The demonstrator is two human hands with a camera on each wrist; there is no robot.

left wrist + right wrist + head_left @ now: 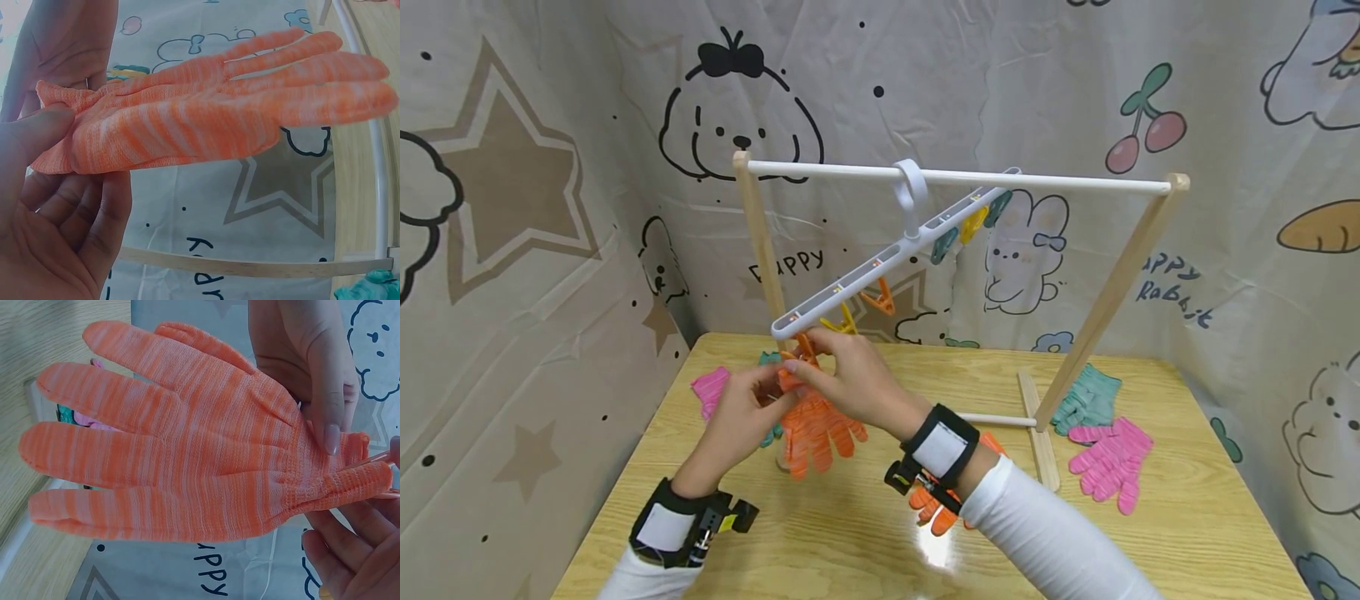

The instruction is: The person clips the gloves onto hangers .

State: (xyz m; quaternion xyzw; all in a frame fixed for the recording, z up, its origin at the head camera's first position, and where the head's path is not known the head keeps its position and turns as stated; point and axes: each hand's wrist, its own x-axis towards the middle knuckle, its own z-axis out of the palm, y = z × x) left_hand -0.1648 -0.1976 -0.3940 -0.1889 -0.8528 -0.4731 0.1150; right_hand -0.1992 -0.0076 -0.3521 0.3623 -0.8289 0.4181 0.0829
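An orange striped glove point(823, 425) hangs fingers down below the near left end of a white clip hanger point(912, 242). My left hand point(737, 421) pinches its cuff, thumb on the knit in the left wrist view. At that end of the hanger, my right hand point(868, 383) grips an orange clip point(806, 348) between thumb and fingers. In the right wrist view the clip's thin orange arms point(375, 460) lie right at the folded cuff. Yellow point(842, 320) and orange point(878, 296) clips dangle farther along the bar.
The hanger hooks over the white rod point(1037, 179) of a wooden-legged stand point(1097, 325). On the table point(865, 550) lie pink point(1112, 462) and green gloves point(1086, 398) at right, another orange glove point(934, 507) near the right forearm, and a pink one point(710, 388) at left.
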